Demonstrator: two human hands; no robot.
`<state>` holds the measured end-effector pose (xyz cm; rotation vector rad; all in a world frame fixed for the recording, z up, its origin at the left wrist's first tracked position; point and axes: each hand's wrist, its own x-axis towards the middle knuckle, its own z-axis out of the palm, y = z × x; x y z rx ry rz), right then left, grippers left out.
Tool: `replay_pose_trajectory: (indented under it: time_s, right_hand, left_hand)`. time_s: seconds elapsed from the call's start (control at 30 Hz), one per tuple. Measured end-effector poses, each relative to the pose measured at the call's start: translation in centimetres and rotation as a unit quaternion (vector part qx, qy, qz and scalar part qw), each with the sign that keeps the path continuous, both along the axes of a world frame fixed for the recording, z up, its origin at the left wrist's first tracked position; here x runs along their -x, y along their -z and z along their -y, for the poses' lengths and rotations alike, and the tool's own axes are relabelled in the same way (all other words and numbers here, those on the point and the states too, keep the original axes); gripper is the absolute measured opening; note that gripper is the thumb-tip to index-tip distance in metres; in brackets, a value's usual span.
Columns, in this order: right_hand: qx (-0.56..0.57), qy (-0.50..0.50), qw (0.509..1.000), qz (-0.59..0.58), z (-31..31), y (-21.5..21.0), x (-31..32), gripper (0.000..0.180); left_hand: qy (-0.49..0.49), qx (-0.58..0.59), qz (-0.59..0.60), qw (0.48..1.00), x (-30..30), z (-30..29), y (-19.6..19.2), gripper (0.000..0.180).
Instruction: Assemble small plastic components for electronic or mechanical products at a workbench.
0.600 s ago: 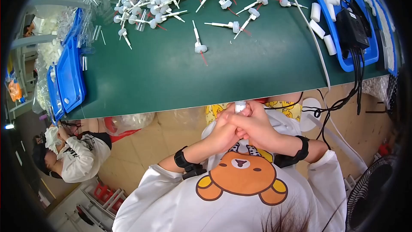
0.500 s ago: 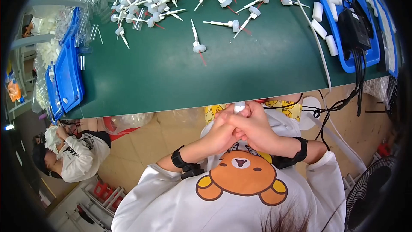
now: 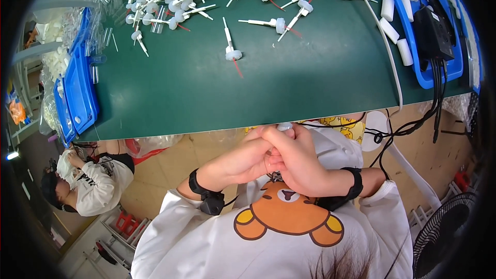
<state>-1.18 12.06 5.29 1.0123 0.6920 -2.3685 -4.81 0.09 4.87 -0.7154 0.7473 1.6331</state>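
Note:
My left hand (image 3: pixel 245 156) and my right hand (image 3: pixel 295 155) are pressed together, fingers folded over each other, just below the table's front edge. Between them a small whitish plastic part (image 3: pixel 284 126) pokes out at the top; the rest of it is hidden in the fingers. Closest on the table lies a thin white plastic stem with a round grey-white disc (image 3: pixel 233 55) and a red thread-like end. Two similar pieces, one with its disc (image 3: pixel 280 25) to the right, lie just beyond it.
A heap of similar stemmed pieces (image 3: pixel 175 5) covers the far side of the green table (image 3: pixel 170 88). Blue trays (image 3: pixel 82 98) stand at the left. White cylinders (image 3: pixel 404 52), a black box (image 3: pixel 434 33) with cables and a blue tray (image 3: pixel 454 75) are right. Another person (image 3: pixel 103 186) sits at far left.
My clasped hands have turned and shifted slightly left, and less of the whitish part shows above the fingers. The whole view has shifted a little.

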Motion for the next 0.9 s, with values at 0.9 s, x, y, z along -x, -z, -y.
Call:
replay_pose_trajectory:
  time_s: [0.9]
  right_hand:
    - [-0.133, -0.297, 0.927, -0.187, -4.6, 1.4, -1.8, 0.058]
  left_hand:
    - [-0.037, -0.181, -0.280, 0.942, -4.6, 0.4, 2.9, 0.020]
